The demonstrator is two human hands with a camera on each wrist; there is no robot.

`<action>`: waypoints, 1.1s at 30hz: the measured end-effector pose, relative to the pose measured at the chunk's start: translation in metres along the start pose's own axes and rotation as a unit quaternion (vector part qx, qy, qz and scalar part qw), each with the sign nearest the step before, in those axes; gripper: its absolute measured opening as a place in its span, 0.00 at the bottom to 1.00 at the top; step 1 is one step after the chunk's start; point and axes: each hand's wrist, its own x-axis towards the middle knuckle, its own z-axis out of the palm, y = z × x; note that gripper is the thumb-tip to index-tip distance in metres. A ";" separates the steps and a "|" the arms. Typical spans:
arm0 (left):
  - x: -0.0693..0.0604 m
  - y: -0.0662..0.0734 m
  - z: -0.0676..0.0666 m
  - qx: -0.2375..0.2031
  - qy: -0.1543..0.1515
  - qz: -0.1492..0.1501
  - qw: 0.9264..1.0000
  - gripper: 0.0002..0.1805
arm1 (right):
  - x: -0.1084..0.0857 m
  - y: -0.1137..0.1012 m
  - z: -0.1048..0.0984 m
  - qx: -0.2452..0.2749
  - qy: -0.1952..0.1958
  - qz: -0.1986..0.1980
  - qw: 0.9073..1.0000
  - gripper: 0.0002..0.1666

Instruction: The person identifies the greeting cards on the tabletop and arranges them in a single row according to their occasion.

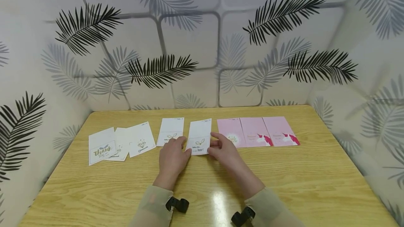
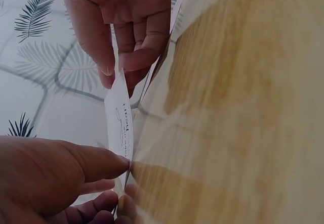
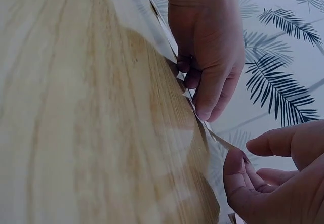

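Observation:
A white folded-style card (image 1: 200, 132) with gold wings and the word "heart" lies between the two hands at the middle of the table. Its left edge is pinched by my left hand (image 1: 172, 158), the thumb over the lower corner. My right hand (image 1: 228, 154) holds the right edge between thumb and fingers. In the left wrist view the card (image 2: 119, 123) is seen nearly edge-on, slightly raised from the wood. Just left of it lies a matching white card (image 1: 170, 125), partly covered by my left fingers. The right wrist view shows my right hand (image 3: 283, 178) at the card's edge.
Three pink cards lie in a row to the right: one with gold lettering (image 1: 228, 129) and two with unicorns (image 1: 254, 125). On the left, a "thank you" card (image 1: 102, 143) overlaps a white card, beside a diamond card (image 1: 140, 137). Patterned fabric (image 1: 195, 90) stands behind the wooden table (image 1: 94, 192).

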 end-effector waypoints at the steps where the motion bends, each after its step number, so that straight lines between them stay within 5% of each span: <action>1: 0.000 0.001 0.000 0.000 0.000 -0.001 1.000 0.20 | 0.001 0.000 0.001 -0.001 0.001 -0.002 1.000 0.39; 22: 0.001 0.011 -0.007 -0.108 0.018 -0.035 0.993 0.20 | 0.001 -0.011 -0.015 -0.016 0.037 -0.023 0.999 0.36; 33: 0.010 0.030 -0.006 -0.134 0.029 -0.040 0.990 0.18 | 0.006 -0.011 -0.028 0.004 0.059 -0.023 0.998 0.33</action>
